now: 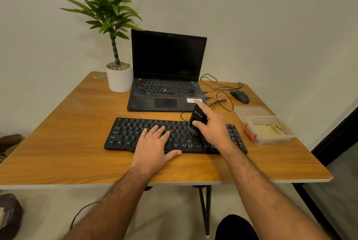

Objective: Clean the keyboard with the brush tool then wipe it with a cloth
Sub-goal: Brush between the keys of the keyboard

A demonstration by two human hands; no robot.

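Right hand (211,127) grips the brush tool (197,121) mid-frame, left hand (155,143) flat on the keyboard (124,135); hard strokes could dislodge keycaps

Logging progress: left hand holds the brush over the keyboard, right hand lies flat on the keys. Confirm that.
Hands are swapped. The head view shows the right hand holding the brush over the keyboard, the left hand flat on the keys.

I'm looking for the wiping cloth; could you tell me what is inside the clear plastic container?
The clear plastic container holds a yellowish folded cloth. Whether anything lies beneath the cloth is hidden.
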